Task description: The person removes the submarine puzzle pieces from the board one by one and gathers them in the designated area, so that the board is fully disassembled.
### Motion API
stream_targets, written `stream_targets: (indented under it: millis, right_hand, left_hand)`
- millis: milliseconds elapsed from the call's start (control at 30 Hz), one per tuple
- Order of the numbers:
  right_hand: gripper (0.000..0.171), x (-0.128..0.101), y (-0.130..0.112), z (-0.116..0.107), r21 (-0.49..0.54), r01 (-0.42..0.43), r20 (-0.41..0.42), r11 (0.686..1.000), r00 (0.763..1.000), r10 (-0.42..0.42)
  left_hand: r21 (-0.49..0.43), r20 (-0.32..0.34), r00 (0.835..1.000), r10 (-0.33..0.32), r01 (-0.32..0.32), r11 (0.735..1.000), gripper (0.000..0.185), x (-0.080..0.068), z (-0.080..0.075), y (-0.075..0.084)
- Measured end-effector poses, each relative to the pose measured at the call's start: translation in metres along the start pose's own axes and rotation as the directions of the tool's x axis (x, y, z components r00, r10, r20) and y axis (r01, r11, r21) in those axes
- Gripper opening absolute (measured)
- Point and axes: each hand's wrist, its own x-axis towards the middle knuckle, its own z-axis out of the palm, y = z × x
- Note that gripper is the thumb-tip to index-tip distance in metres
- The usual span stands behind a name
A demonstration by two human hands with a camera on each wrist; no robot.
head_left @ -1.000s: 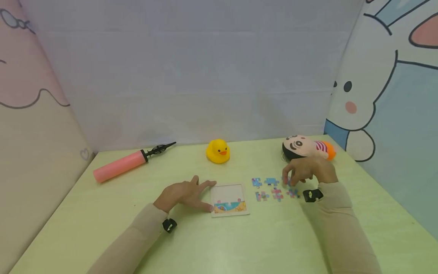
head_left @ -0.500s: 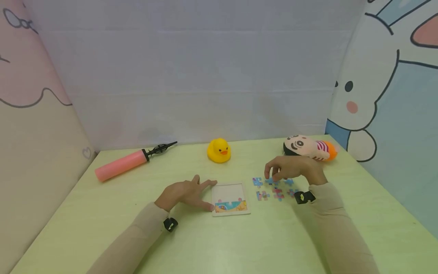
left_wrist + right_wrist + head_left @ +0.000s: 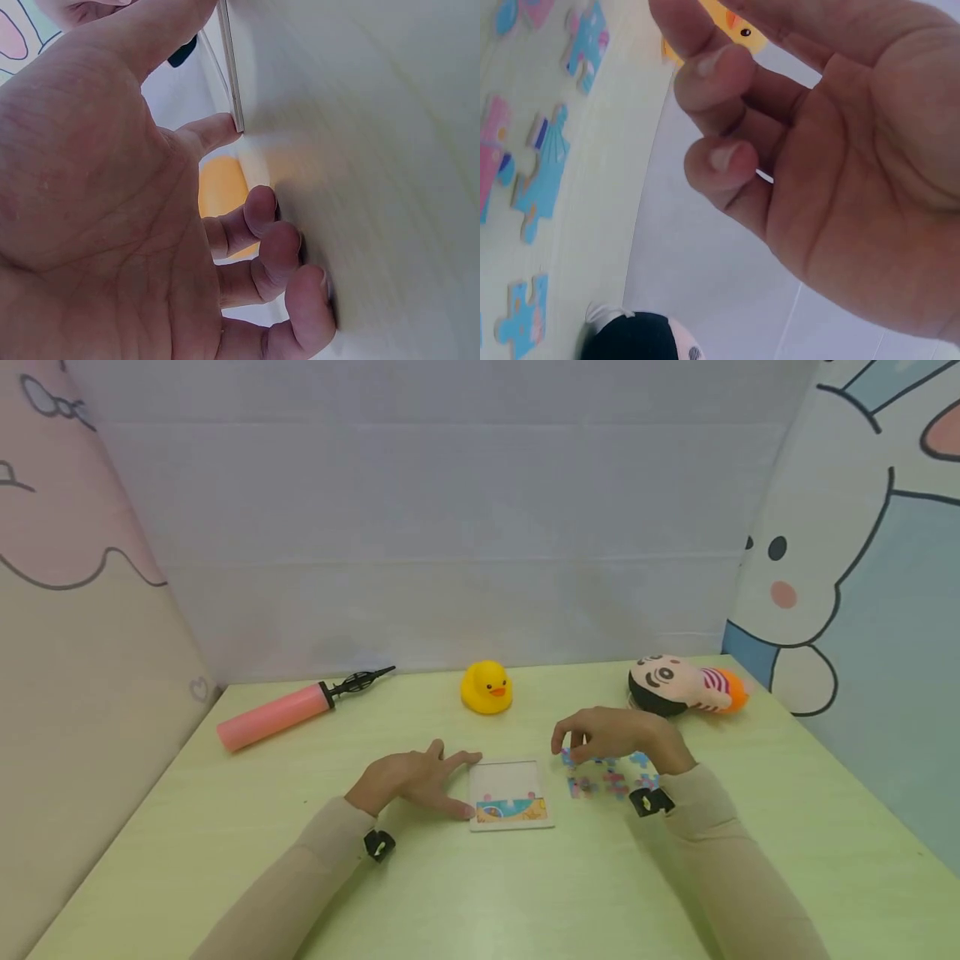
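Two hands work: left hand (image 3: 411, 780), fingers spread, steadies the puzzle tray (image 3: 512, 793); right hand (image 3: 611, 737) hovers curled, seemingly empty, above the puzzle pieces (image 3: 609, 777). Pieces look light, thin, stiff; pinch at edges.

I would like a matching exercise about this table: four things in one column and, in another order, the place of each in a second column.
Things:
1. pump
2. duck
3. doll
4. puzzle board

Places:
A. lying at the far right of the table, beyond the loose puzzle pieces
B. flat on the table, its left edge touched by the left hand
C. lying at the far left, near the pink wall
D. standing at the far middle, beyond the puzzle board

Pairs: 1-C, 2-D, 3-A, 4-B
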Motion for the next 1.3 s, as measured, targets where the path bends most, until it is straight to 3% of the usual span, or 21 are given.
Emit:
stream_targets:
  millis: [300,467,833,1300]
  right_hand:
    - [0.024,0.017,-0.026,0.011,-0.053,-0.019,0.001,0.998,1.000,0.019]
    - [0.028,0.028,-0.037,0.022,-0.059,0.022,0.030,0.998,0.999,-0.021]
    - [0.027,0.040,-0.054,0.042,-0.056,0.012,0.081,0.998,0.997,-0.008]
    - [0.027,0.053,-0.065,0.066,-0.072,0.083,0.085,0.994,0.993,-0.077]
  left_hand:
    - [0.008,-0.003,1.000,-0.013,0.013,1.000,0.088,0.004,-0.001,0.001]
    - [0.014,0.005,1.000,-0.021,0.021,1.000,0.089,0.005,-0.002,0.003]
    - [0.025,0.004,1.000,-0.026,0.026,0.999,0.088,0.003,-0.002,0.005]
    - [0.023,0.006,1.000,-0.027,0.027,0.999,0.087,0.001,0.000,0.002]
